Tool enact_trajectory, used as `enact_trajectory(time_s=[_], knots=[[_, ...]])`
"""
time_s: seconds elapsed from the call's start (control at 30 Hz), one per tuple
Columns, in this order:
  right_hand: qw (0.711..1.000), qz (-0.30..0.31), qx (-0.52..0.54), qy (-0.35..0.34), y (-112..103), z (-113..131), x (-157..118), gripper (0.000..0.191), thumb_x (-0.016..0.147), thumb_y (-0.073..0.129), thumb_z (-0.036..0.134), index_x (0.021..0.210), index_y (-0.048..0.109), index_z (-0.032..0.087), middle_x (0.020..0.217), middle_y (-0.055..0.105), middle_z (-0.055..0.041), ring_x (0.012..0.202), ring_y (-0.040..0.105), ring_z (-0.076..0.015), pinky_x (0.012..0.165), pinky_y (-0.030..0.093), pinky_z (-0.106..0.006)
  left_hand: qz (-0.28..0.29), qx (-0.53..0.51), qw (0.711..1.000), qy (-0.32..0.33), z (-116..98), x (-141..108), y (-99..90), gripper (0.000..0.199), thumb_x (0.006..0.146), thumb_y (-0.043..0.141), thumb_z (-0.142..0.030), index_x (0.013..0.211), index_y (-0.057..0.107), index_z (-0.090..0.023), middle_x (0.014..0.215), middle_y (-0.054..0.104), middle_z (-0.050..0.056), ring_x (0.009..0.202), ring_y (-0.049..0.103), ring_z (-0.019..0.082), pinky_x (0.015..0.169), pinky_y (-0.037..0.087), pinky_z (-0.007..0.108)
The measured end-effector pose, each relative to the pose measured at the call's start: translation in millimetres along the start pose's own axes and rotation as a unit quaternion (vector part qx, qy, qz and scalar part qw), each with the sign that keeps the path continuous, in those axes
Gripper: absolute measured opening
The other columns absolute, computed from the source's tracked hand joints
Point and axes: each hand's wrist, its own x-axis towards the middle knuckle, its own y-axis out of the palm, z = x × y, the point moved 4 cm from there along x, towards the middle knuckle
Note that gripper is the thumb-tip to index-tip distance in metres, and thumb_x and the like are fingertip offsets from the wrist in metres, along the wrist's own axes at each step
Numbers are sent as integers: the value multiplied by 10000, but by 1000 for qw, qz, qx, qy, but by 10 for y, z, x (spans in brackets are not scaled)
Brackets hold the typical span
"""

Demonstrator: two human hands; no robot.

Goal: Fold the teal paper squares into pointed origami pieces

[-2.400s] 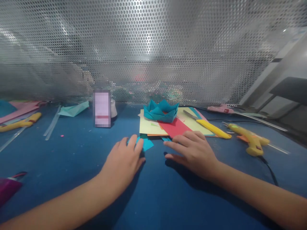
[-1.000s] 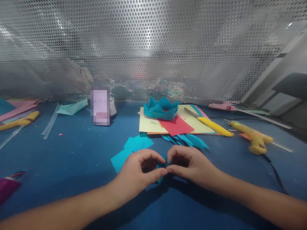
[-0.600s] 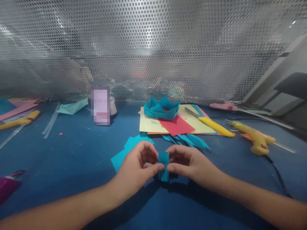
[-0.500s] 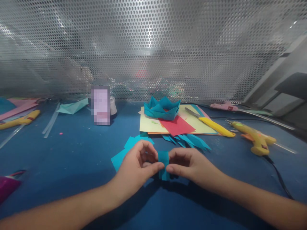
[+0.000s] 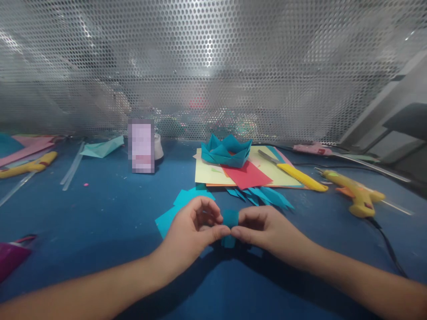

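Note:
A small piece of turquoise paper [image 5: 230, 218] is pinched between my two hands just above the blue table. It looks bent or folded, and the fingers cover its sides. My left hand [image 5: 195, 229] grips its left edge between thumb and fingers. From the right, my right hand [image 5: 271, 226] pinches it the same way, the two thumb tips nearly meeting. Behind my left hand lie flat turquoise paper sheets [image 5: 167, 218]. Several folded turquoise paper pieces [image 5: 263, 195] rest beyond my right hand.
A crown-shaped folded blue paper ring [image 5: 225, 153] and a red sheet [image 5: 247, 174] lie on a stack of coloured paper [image 5: 207, 171]. A yellow-handled cutter [image 5: 302, 178] and a yellow glue gun [image 5: 356, 191] with its cable are at right. A perforated metal panel [image 5: 207, 58] closes the back.
The turquoise paper has bent or tilted between the fingers, its upper part now apart from the lower part. Both hands keep their hold and have barely shifted.

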Motion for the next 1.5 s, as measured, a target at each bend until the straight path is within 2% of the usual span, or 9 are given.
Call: enact_trajectory(time_s=[0.2,0.67,0.97,1.23,1.5], knots=[[1000,-18,7,-1,-7,-25,4,372,642,766,469,657,571,153,576,477,46,543,412,-84,532,338,-222,9,3,1000,-2,1,-7,20,327,656,782,-285,803,510,-178,757,572,-12,726,560,134,665,462,262],[1000,-29,1,-10,-16,-46,17,409,648,756,502,633,528,163,568,485,45,532,398,-81,506,315,-216,17,16,1000,-8,6,-2,27,282,663,763,-234,803,525,-175,783,600,5,750,579,143,687,472,268],[999,-38,-8,-13,-17,-26,5,419,636,767,506,612,523,167,558,469,50,532,390,-83,499,328,-216,28,-7,1000,-8,38,-10,36,246,680,715,-186,753,480,-170,771,565,-17,669,518,94,615,419,220],[999,-36,-7,-13,-15,-36,8,400,639,767,492,615,533,169,559,455,52,535,382,-84,501,317,-217,37,-16,999,1,57,-16,39,255,679,703,-186,725,453,-173,773,549,-19,649,491,90,592,393,222],[998,-42,41,-11,-19,29,-2,422,615,789,507,674,547,165,557,492,58,516,429,-76,513,357,-213,44,2,999,27,38,-13,54,141,700,670,-151,637,544,-154,740,555,-5,674,512,107,637,408,238]])
